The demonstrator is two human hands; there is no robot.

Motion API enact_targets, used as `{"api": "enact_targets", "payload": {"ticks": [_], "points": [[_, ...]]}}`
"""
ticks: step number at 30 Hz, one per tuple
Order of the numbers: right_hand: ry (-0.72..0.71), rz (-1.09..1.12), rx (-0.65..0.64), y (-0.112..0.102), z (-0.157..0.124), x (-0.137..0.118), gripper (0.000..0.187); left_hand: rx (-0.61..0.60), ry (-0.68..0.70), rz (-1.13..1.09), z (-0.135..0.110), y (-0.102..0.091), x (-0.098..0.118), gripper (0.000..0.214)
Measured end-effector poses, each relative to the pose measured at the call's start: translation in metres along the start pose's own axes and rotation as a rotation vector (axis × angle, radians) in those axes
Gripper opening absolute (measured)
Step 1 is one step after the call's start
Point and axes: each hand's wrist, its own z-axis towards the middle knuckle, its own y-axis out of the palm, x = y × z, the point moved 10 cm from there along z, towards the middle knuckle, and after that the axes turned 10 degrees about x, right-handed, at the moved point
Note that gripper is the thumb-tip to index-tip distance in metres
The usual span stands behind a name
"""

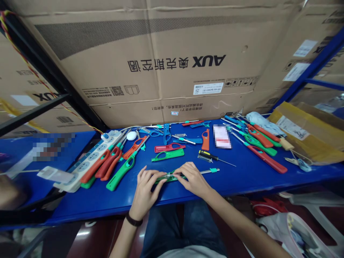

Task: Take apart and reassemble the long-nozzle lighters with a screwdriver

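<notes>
A green long-nosed gas lighter [172,176] lies across the near edge of the blue table [242,172], its metal tube [209,171] pointing right. My left hand [146,188] pinches the lighter's left part, fingers closed on it. My right hand [192,177] grips the middle of the same lighter with curled fingers. A black band sits on my left wrist [133,220].
Many red, green, orange and blue lighters and handle halves lie about: a group at left [113,163], a group at right [262,147]. A screwdriver [212,157], a white power strip [91,157] and AUX cardboard boxes [174,61] behind. A cardboard box [306,132] at right.
</notes>
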Motion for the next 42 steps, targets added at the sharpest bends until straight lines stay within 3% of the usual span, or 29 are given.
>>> {"api": "enact_targets", "payload": {"ticks": [42], "points": [[-0.099, 0.011, 0.016, -0.003, -0.001, -0.01, 0.009, 0.02, -0.009, -0.106, 0.004, 0.001, 0.009, 0.013]]}}
